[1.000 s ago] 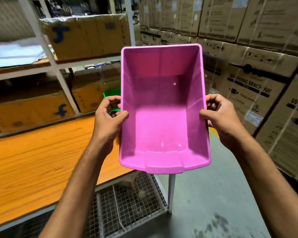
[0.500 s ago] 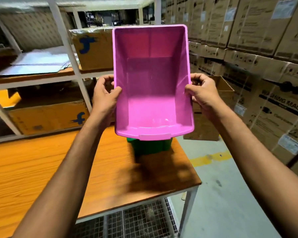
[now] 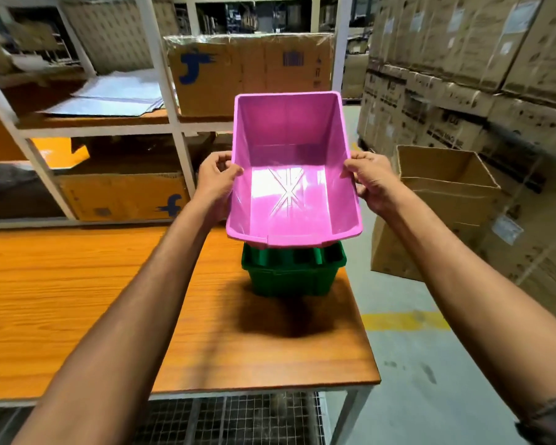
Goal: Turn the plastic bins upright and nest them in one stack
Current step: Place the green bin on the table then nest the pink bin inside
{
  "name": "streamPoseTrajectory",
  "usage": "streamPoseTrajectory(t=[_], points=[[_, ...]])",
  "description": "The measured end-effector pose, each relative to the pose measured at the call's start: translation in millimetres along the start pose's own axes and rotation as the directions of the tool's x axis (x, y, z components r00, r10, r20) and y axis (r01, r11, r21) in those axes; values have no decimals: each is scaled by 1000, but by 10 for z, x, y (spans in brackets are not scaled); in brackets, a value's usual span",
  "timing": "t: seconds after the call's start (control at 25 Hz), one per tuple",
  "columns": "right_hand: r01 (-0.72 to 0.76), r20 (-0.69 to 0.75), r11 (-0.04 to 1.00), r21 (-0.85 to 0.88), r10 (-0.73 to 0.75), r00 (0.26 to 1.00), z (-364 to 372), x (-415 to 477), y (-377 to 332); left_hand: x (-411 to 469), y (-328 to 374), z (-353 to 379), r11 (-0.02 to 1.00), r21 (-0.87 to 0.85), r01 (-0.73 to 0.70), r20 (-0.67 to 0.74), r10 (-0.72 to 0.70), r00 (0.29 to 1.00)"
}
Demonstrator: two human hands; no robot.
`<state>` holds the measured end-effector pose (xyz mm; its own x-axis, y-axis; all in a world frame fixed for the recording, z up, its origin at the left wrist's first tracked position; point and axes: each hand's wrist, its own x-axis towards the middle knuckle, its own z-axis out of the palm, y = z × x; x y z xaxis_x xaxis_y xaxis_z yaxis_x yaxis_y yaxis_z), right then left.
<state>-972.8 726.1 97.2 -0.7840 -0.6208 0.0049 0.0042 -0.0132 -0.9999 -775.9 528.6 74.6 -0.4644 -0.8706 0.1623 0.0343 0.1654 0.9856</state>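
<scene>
Head view: the pink bin is held upright with its open side facing the camera, tilted so that the far wall rises and the low front lip points toward the person. The left hand grips the bin's left rim, thumb lying over the inner edge and fingers curled behind the wall. The right hand grips the right rim in the same manner, thumb on the inside and fingers wrapped around the outside. Both forearms extend from the lower corners of the frame. Directly below the pink bin sits the green bin, upright on the right end of the orange wood-grain surface, near its far right corner. The pink bin's front lip overlaps the green bin's upper rim; whether the two touch appears uncertain, since the lip hides the joint. A dark shadow lies on the surface in front of the green bin. Behind the surface stands a white shelf carrying a box. An open carton stands on the floor to the right, beside tall stacked cartons.
</scene>
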Motion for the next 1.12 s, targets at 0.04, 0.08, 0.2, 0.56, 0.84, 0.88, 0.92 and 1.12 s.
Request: streamPoseTrajectory(t=[0.04, 0.08, 0.2, 0.56, 0.84, 0.88, 0.92, 1.12], points=[[-9, 14, 1000, 0, 9, 1000, 1, 24, 35, -7, -57, 19, 1000, -8, 13, -9, -13, 1000], [-14, 22, 1000, -3, 14, 1000, 4, 37, 61, -14, -107, 40, 1000, -14, 20, -16, -20, 1000], [-10, 27, 1000, 5, 10, 1000, -2, 56, 78, -2, -191, 62, 999, -22, 35, -23, -35, 999], [-91, 24, 996, -22, 92, 995, 47, 63, 263, 4, -304, 110, 986, -8, 165, -18, -165, 986], [-219, -58, 975, 26, 220, 974, 96, 163, 457, 26, -480, 161, 955, -26, 295, -2, -295, 956], [-239, -58, 971, 21, 239, 969, 98, 188, 484, 42, -504, 161, 947, -17, 319, 0, -319, 948], [-257, -66, 966, 22, 258, 964, 99, 221, 520, 47, -516, 164, 941, -7, 338, 6, -338, 941], [-383, -51, 923, -48, 380, 923, 86, 350, 726, 81, -598, 210, 901, 119, 418, 18, -423, 906]])
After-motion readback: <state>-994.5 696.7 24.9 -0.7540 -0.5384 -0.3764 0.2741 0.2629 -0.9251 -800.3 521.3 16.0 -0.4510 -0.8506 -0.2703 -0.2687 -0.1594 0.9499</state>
